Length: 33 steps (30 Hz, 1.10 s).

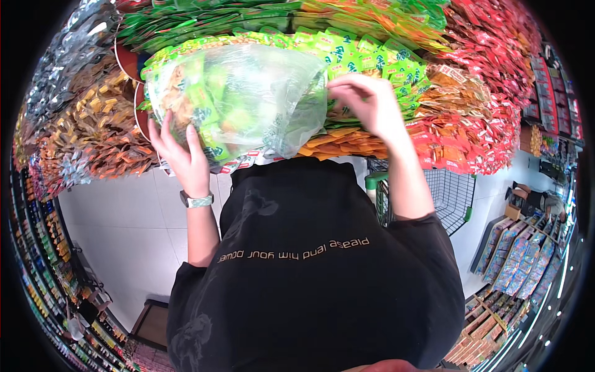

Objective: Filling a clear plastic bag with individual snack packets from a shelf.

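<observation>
A translucent plastic bag (pixel 260 102) bulges with small green snack packets (pixel 202 109) and lies across the display in front of me. At its lower left end, my left hand (pixel 183 160) has the bag between spread fingers and thumb. My right hand (pixel 372 102) is raised beside the bag's right edge, fingers bent and slightly blurred. Whether those fingertips touch the plastic is unclear. Beneath and behind the bag are many loose green packets (pixel 402 69), with orange packets (pixel 348 142) closer to me.
Red packets (pixel 465 144) fill the right side, and brown-gold ones (pixel 93 111) the left. A wire shopping cart (pixel 448 195) with green trim stands by my right arm. Shelves (pixel 42 242) curve along the left. Another person (pixel 534 200) is far off at right.
</observation>
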{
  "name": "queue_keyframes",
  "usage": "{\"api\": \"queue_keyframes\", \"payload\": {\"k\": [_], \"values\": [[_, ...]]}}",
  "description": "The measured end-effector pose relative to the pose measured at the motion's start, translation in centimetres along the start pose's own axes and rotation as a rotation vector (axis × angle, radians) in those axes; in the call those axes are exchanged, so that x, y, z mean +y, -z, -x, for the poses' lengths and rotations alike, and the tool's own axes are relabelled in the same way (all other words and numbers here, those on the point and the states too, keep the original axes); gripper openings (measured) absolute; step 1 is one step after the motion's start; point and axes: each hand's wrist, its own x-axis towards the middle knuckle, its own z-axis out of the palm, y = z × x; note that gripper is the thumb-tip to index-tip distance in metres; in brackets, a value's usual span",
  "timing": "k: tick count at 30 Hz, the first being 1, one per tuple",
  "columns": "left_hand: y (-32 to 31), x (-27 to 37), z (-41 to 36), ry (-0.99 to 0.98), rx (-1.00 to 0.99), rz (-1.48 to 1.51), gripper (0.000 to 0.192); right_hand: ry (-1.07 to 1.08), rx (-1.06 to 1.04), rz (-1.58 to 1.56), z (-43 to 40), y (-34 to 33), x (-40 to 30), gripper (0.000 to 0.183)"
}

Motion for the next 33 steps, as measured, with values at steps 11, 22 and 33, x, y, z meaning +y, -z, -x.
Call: {"api": "queue_keyframes", "payload": {"k": [11,22,33], "values": [[0.0,12.1,1.2,-0.704,-0.136,0.023,0.042,0.315,-0.064,0.690,0.9,1.9,4.9,0.025],[-1.5,8.4,-1.4,-0.245,0.111,0.040,0.059,0.371,0.002,0.651,-0.9,-1.2,6.0,0.015],[-0.8,6.5,0.3,-0.479,0.141,0.300,0.073,-0.048,0.219,0.335,0.2,2.4,0.0,0.007]]}}
